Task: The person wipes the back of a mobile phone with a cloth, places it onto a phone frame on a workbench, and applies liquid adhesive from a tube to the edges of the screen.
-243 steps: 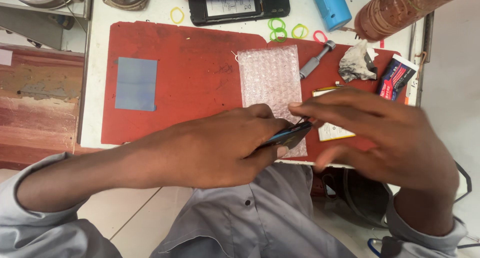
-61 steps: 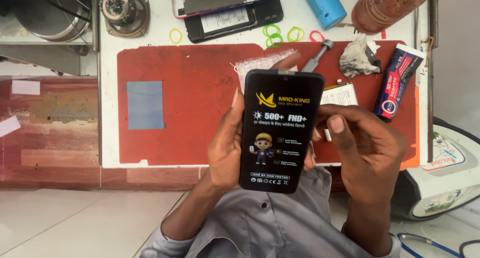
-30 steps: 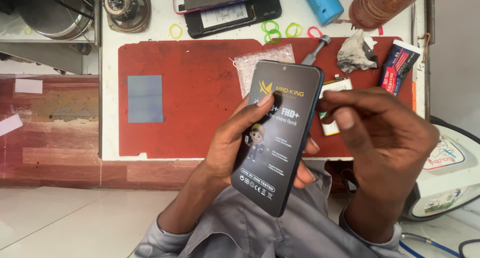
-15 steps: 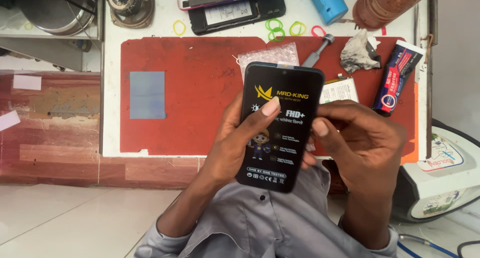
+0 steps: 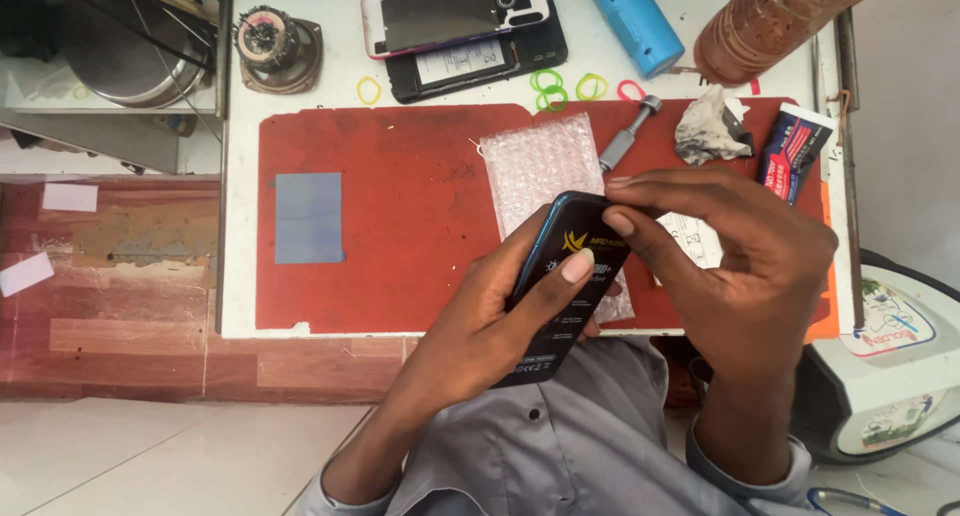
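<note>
The left hand point(image 5: 500, 311) grips the dark phone point(image 5: 560, 276) above the red mat point(image 5: 400, 226) while the right hand point(image 5: 740, 266) pinches its top corner, so peeling there needs careful, slow fingers.

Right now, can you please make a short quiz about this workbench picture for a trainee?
1. True or false: both hands touch the dark phone.
2. What lies on the red mat directly under the phone's top end? A) a bubble-wrap sheet B) a metal bowl C) a blue cylinder
3. Fill in: the loose rubber bands on the white table are green, yellow and ____.

Key: 1 true: the left hand cradles it, the right hand pinches its top edge. 2 A, the bubble-wrap sheet. 3 pink.
</note>
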